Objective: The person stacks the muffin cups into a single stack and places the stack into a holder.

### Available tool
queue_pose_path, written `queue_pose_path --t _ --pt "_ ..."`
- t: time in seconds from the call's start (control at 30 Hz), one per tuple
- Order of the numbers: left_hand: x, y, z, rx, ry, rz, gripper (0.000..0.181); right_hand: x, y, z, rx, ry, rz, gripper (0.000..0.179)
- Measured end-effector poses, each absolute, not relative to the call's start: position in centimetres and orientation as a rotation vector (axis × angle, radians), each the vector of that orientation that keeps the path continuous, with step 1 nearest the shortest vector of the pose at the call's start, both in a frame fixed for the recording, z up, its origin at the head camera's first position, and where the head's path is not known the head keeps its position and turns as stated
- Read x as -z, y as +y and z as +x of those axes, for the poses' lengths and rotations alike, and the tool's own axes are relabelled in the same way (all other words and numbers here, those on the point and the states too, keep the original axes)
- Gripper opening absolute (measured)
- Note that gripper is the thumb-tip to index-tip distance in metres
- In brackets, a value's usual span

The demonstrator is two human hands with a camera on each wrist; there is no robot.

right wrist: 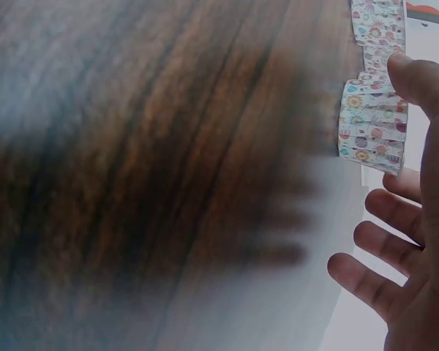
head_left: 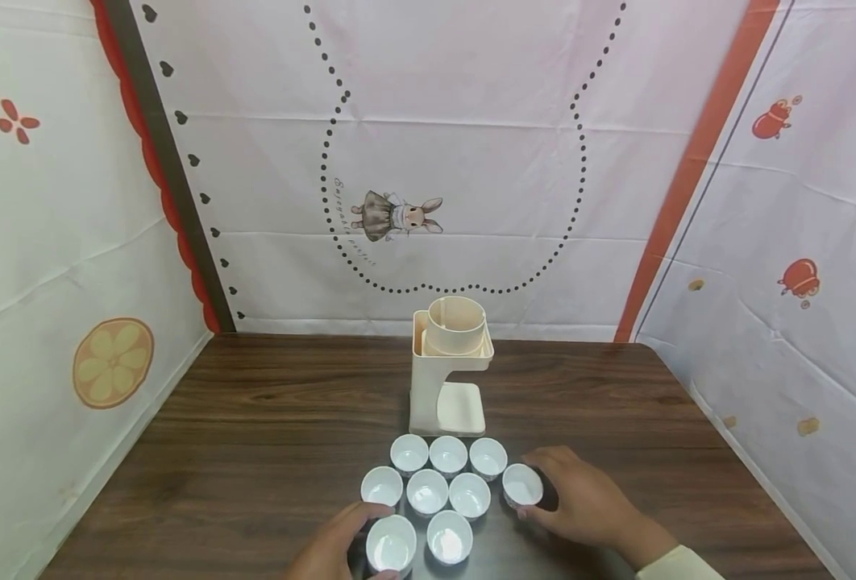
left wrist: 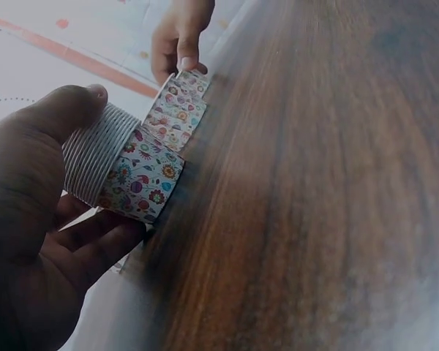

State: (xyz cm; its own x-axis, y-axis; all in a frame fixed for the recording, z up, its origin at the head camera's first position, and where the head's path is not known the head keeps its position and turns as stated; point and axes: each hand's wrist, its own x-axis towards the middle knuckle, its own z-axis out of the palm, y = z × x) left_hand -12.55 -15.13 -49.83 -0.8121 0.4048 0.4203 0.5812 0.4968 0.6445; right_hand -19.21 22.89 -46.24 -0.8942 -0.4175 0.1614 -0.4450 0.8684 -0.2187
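Left grip (head_left: 337, 541), bare hand, lower centre of the frame: thumb and fingers closed about a nested stack of white cups (head_left: 391, 548), many pale rims showing in the left wrist view, the outer wall printed with small multicoloured flowers. Right grip (head_left: 586, 499), bare hand, lower right of centre: thumb and a finger pinching a single white cup (head_left: 522, 483), flower-printed, its mouth upward; the other fingers extended in the right wrist view; pale yellow sleeve (head_left: 678, 565) at the wrist. Between the two, seven further white cups (head_left: 426, 490), mouths upward: three in the back row, three in the middle row, one in front beside the stack. Just behind the rows, at centre, one cream stand (head_left: 425, 395) with a square base and a round cylinder (head_left: 457, 326) at its top. Beneath all, one dark brown wood-grain surface (head_left: 283, 451). Upper part of the frame: white printed cloth (head_left: 464, 72), bearing a dressed rabbit figure (head_left: 399, 217) inside a dotted outline.
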Motion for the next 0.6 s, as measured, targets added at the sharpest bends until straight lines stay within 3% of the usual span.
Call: queue_pose_path --t 0.6 --pt "48.5 -14.9 -12.1 1.259 -2.714 -0.689 0.066 45.1 23.1 -19.3 -0.337 -2.759 0.752 0.064"
